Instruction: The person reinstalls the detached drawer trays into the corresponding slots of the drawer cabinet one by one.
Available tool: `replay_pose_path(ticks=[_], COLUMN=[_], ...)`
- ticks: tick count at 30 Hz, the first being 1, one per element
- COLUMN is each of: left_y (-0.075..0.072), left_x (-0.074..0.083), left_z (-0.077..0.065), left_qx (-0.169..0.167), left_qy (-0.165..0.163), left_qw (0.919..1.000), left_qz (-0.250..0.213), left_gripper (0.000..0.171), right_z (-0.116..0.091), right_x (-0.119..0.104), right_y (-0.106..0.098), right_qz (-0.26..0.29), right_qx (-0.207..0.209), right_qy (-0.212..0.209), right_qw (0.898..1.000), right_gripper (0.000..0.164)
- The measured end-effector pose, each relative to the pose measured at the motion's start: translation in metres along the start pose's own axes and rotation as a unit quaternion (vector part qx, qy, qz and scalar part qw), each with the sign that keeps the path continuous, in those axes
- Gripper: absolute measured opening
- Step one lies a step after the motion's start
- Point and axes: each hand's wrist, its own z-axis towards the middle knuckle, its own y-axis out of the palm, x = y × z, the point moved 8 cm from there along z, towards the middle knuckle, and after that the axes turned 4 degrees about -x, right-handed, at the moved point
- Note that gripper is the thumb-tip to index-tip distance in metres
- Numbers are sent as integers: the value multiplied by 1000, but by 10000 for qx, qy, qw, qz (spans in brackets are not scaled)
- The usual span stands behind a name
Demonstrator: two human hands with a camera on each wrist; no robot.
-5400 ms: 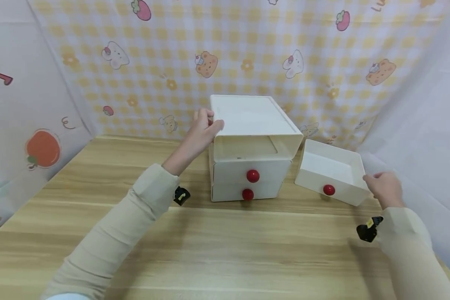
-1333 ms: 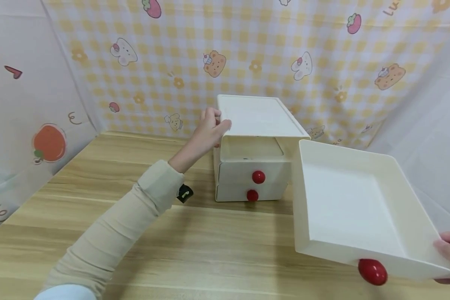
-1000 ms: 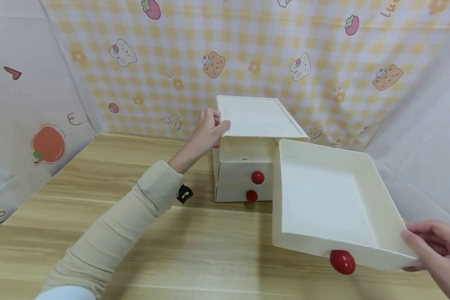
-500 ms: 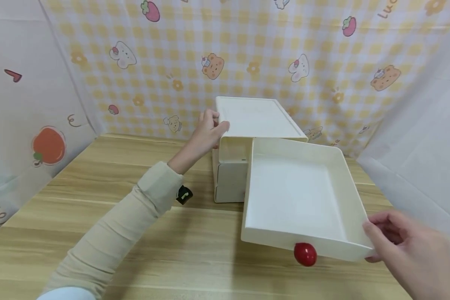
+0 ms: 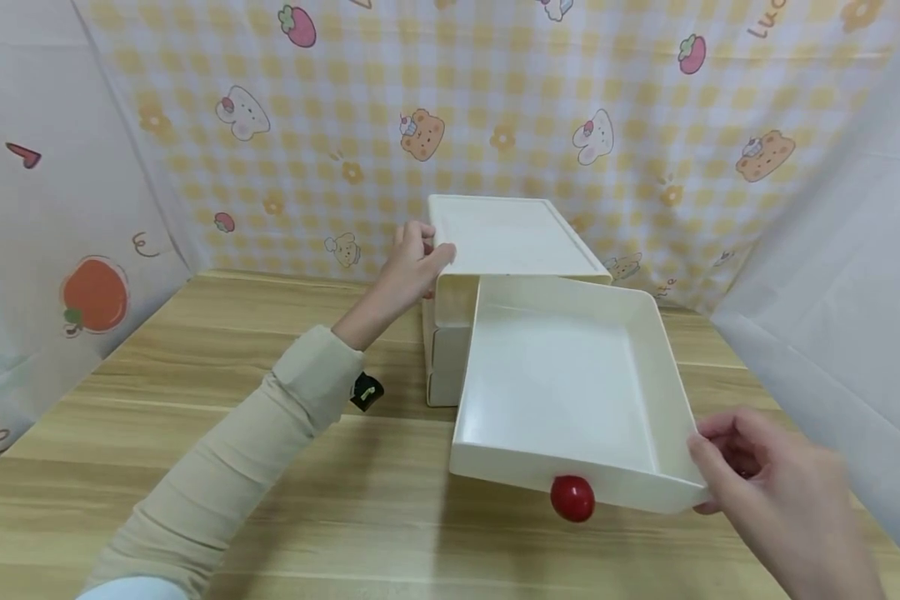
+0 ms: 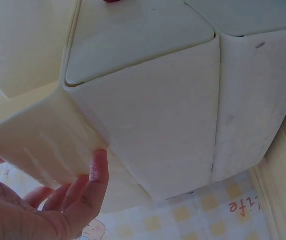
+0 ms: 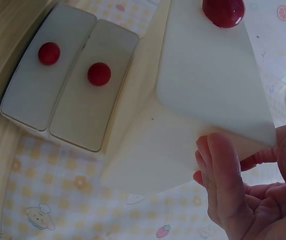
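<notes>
In the head view a white cabinet (image 5: 517,237) stands against the back cloth, its top slot showing at the left. My left hand (image 5: 412,265) grips the cabinet's upper left edge, thumb on top; the left wrist view shows its fingers on the side wall (image 6: 57,140). My right hand (image 5: 772,479) pinches the right side of a white drawer (image 5: 562,375) near its front corner. The drawer is held off the table, tilted, its red knob (image 5: 572,498) toward me. Its back end is at the top slot, the back right corner sticking out past the cabinet. Whether any part is inside, I cannot tell.
Two lower drawer fronts with red knobs (image 7: 99,74) are seen in the right wrist view. A wooden table (image 5: 307,508) lies beneath. A checked cloth (image 5: 307,125) hangs behind, with white cloth walls (image 5: 855,275) at both sides. A small black device (image 5: 366,391) shows by the left cuff.
The drawer, first standing on the table right of the cabinet, was lifted toward me, then carried left in my right hand to the top slot. My left hand has stayed on the cabinet.
</notes>
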Motion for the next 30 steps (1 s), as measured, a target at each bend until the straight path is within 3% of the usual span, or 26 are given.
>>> replay_pose_path(ticks=[11, 19, 30], left_y=[-4, -3, 1], left_x=[-4, -3, -2], left_z=[-1, -1, 1], left_qx=[69, 57, 63], left_qy=[20, 66, 73], left_qw=[10000, 9999, 9999], left_qz=[-67, -124, -113], left_gripper=[50, 49, 49], right_z=[4, 7, 20], right_x=[-16, -35, -27], right_y=[10, 16, 18], right_qz=[130, 153, 132], right_qx=[-175, -142, -261], right_qy=[14, -247, 10], right_qw=[9998, 9995, 9996], right_gripper=[2, 6, 6])
